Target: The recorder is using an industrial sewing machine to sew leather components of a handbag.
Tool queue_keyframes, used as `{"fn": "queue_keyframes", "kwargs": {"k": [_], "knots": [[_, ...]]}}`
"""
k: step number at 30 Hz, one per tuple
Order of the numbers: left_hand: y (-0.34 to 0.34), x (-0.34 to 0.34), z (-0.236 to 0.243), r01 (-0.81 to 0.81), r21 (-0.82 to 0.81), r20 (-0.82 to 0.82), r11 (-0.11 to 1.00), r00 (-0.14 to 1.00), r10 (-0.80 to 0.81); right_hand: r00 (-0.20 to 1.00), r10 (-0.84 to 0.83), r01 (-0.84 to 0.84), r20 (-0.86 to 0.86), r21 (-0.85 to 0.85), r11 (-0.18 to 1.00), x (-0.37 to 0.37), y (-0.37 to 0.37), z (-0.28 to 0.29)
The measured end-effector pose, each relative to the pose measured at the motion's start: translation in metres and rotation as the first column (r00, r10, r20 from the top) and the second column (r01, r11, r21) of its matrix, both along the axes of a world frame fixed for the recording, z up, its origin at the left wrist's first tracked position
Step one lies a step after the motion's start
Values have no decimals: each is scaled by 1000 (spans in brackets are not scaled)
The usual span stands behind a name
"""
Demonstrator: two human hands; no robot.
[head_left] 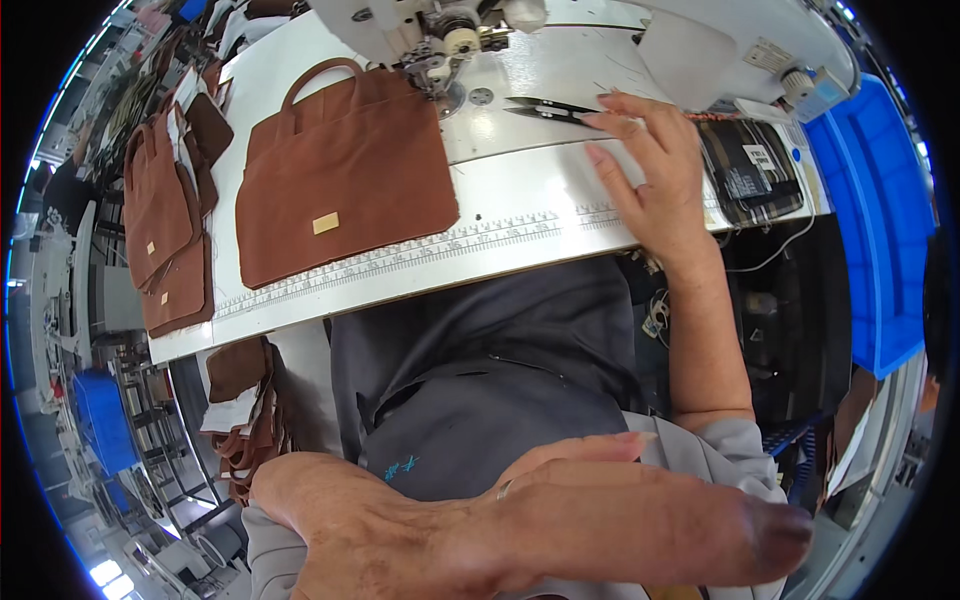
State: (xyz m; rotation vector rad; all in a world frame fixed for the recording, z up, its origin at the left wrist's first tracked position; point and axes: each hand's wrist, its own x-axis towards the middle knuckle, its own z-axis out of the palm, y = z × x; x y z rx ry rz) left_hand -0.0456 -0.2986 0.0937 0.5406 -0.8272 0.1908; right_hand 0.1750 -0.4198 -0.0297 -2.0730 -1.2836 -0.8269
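Note:
My right hand (pixel 655 170) is over the black thread snips (pixel 545 108), fingertips at their handles and thumb apart; I cannot tell whether they touch. Close to the camera, my left hand (pixel 520 525) stretches across the lower view with extended fingers; its underside is hidden. A brown bag piece (pixel 345 175) with handle and gold plate lies flat left of the sewing machine's needle area (pixel 445 75). More brown pieces (pixel 160 200) are stacked at the table's left end.
The white table (pixel 500 240) has a ruler along its front edge. A dark plaid item (pixel 750 200) sits at its right, beside a blue plastic bin (pixel 880 250). More brown pieces (pixel 235 375) are below left. A blue crate (pixel 105 420) stands farther left.

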Motion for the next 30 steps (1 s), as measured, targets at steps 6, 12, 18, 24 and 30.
{"fn": "queue_keyframes", "kwargs": {"k": [6,12,18,24,30], "knots": [[40,3,-7,-53,208,48,977,998,44,984,-143,134,-111,-81,988,11,-8,-1],[107,18,-38,-532,732,250,426,791,558,997,-74,72,-31,-71,995,11,-4,1],[130,38,-95,-538,666,740,-517,389,550,963,-268,262,35,133,956,8,-67,-9],[130,43,-119,-457,687,724,-565,371,581,830,-543,544,-126,400,738,31,-182,-24],[130,45,-120,-439,654,757,-617,396,520,812,-578,582,-75,162,797,41,-217,-36]]}}
